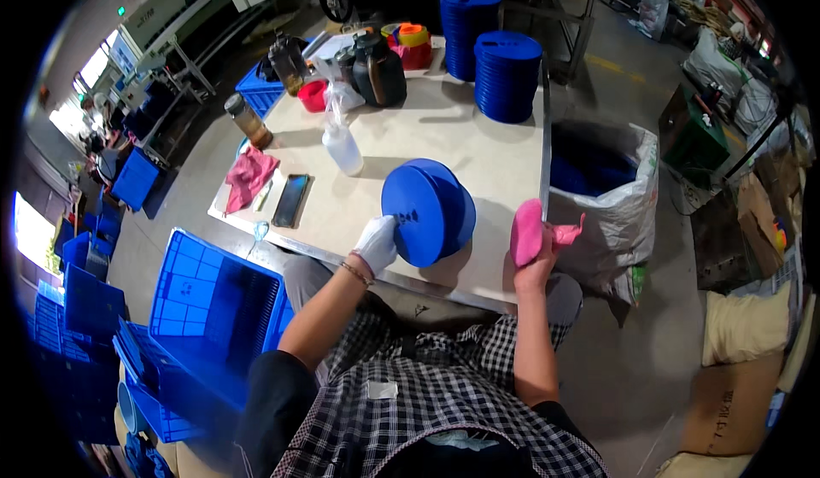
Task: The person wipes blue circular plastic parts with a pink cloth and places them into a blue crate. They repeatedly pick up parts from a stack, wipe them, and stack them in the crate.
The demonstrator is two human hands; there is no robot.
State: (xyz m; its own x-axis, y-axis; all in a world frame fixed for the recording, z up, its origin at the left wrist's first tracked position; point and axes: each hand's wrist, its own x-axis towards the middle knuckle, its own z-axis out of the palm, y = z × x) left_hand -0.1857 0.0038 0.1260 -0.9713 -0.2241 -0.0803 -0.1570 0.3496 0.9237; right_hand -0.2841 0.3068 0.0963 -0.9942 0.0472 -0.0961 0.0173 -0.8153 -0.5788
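My left hand (376, 246), in a white glove, grips the left edge of a round blue plastic disc (413, 226) with dark marks on its face. The disc is tilted up over the near part of the table. Behind it, a second blue disc (461, 209) shows partly; whether the left hand holds that one too, I cannot tell. At the table's near right edge, my bare right hand (535, 271) is closed on a pink cloth (528, 228), bunched into a pad with a loose end sticking out to the right. The cloth is apart from the discs.
On the pale table (359, 203) stand a translucent squeeze bottle (343, 149), a phone (291, 201), another pink cloth (249, 179), a dark jug (378, 72) and stacked blue discs (506, 85). A white sack (611, 234) holding blue pieces stands right; a blue crate (192, 294) sits left.
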